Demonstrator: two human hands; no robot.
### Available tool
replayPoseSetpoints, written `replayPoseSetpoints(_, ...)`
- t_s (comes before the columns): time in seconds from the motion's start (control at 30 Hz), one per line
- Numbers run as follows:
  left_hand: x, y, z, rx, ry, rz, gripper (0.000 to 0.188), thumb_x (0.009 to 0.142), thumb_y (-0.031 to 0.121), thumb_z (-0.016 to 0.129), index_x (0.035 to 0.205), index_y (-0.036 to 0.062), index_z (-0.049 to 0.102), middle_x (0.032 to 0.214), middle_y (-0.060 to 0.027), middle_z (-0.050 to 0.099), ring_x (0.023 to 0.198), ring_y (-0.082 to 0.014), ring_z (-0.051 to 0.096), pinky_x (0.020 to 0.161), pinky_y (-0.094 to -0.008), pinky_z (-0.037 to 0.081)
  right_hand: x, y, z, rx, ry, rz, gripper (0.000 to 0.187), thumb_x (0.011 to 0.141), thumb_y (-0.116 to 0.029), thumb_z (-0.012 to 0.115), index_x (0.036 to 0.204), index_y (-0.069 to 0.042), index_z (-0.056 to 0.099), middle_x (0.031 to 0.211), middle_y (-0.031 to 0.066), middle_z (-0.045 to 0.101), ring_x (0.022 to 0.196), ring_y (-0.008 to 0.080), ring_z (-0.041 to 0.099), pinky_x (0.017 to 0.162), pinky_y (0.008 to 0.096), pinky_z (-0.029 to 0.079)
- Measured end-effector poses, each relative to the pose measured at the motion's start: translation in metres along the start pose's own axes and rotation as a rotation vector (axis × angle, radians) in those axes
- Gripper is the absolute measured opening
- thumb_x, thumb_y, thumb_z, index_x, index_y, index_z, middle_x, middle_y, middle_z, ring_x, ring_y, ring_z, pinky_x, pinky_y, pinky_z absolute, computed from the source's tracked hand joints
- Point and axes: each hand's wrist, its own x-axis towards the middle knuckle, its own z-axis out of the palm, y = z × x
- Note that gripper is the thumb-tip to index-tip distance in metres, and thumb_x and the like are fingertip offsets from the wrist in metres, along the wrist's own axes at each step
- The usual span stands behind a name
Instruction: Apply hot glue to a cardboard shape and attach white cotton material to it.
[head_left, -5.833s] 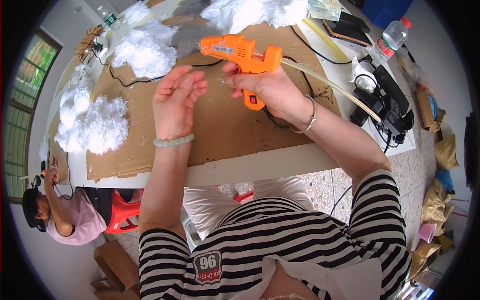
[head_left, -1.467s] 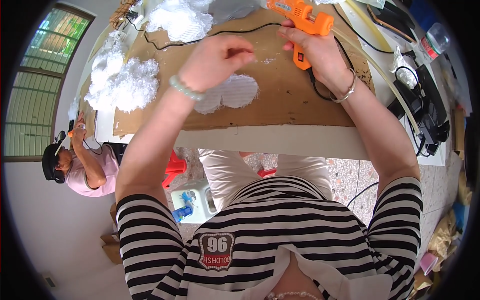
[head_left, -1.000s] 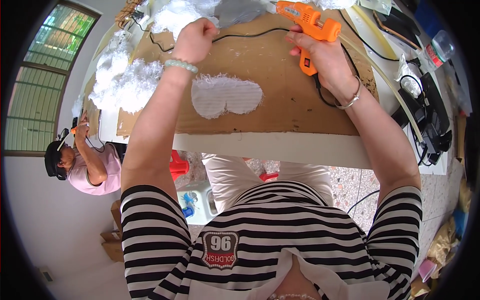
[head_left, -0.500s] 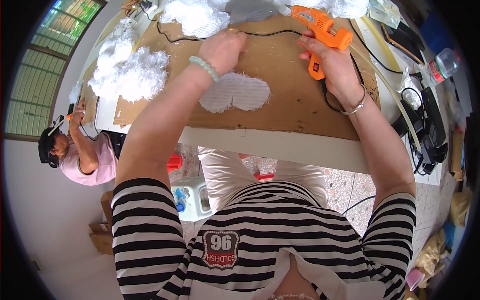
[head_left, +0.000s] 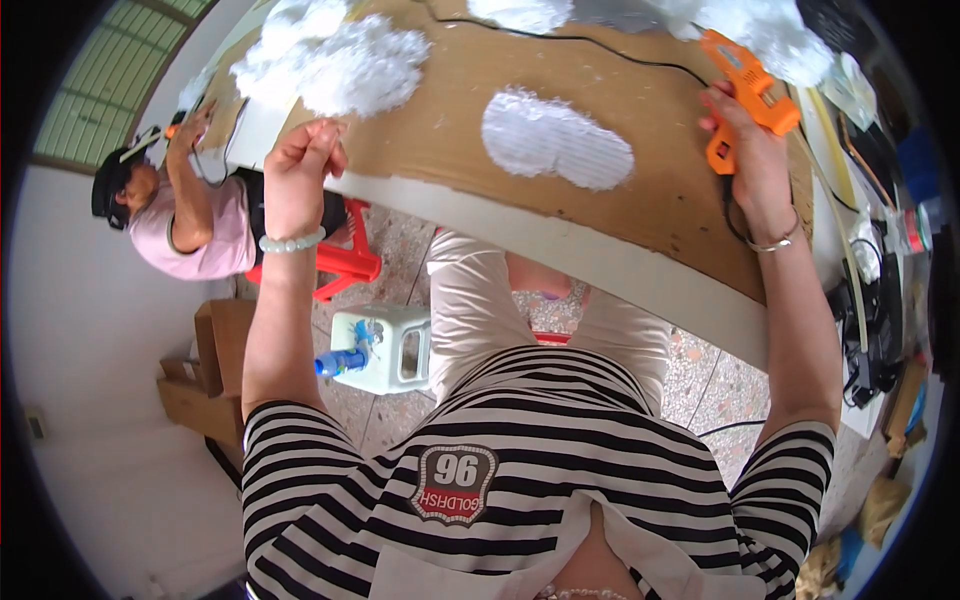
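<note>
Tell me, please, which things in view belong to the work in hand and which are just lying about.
Seemingly in the work: orange glue gun in the right hand; white fuzzy pad; cardboard sheet beneath.
Seemingly lying about: brown boxes; red-labelled bottle.

Red stool (head_left: 362, 252), cardboard boxes (head_left: 197, 406)

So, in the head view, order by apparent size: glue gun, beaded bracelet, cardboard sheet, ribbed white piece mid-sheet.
Largest to smallest:
1. Brown cardboard sheet
2. Ribbed white piece
3. Orange hot glue gun
4. Pale-green beaded bracelet
</note>
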Motion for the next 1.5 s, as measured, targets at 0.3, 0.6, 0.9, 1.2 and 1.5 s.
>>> replayPoseSetpoints(0.3,-0.086,-0.047,-0.046,0.453,0.168,-0.093,0.013,0.091,0.011,0.051,0.09,-0.0007,0.057,0.07,-0.0007,0.056,0.062,-0.0075,0.051,0.055,-0.0205,0.044,0.0,0.0,0.006,-0.066,-0.013,0.003,0.026,0.084,-0.006,0.059,0.109,0.002,0.055,0.102,0.0076,0.06,0.093,0.0174,0.06,0.069,0.0273,0.05)
replayPoseSetpoints(0.6,-0.061,-0.035,-0.041,-0.075,0.131,-0.129,0.021,0.083,-0.003,0.056,0.103,0.0037,0.06,0.087,-0.002,0.065,0.081,-0.0075,0.062,0.047,-0.0149,0.04,0.0,-0.002,0.006,-0.099,0.017,0.012,0.027,0.085,-0.008,0.059,0.11,0.003,0.056,0.104,0.0089,0.06,0.093,0.016,0.058,0.07,0.0256,0.047)
replayPoseSetpoints(0.9,-0.057,-0.021,-0.022,-0.049,0.225,-0.177,0.009,0.084,0.002,0.06,0.093,0.0027,0.061,0.061,-0.0005,0.057,0.05,-0.0069,0.054,0.041,-0.017,0.038,0.001,-0.001,0.004,-0.113,-0.004,0.042,0.028,0.086,-0.01,0.058,0.11,0.003,0.055,0.102,0.0092,0.06,0.092,0.015,0.058,0.072,0.0251,0.047)
replayPoseSetpoints(1.2,-0.057,-0.026,-0.036,0.143,0.151,-0.015,0.023,0.086,-0.004,0.045,0.101,0.0021,0.062,0.063,-0.0033,0.058,0.052,-0.0095,0.054,0.045,-0.0198,0.043,0.001,-0.002,0.005,-0.124,-0.009,0.036,0.028,0.086,-0.011,0.059,0.11,0.003,0.055,0.099,0.0091,0.061,0.089,0.0138,0.058,0.073,0.0241,0.047)
replayPoseSetpoints(1.5,-0.026,-0.015,-0.002,0.715,0.146,0.209,0.01,0.077,0.008,0.067,0.083,0.001,0.067,0.062,-0.008,0.062,0.048,-0.0102,0.053,0.047,-0.0237,0.043,-0.001,-0.003,0.009,-0.124,0.002,0.018,0.026,0.086,-0.01,0.059,0.108,0.002,0.056,0.097,0.0083,0.062,0.081,0.0116,0.057,0.07,0.0235,0.047)
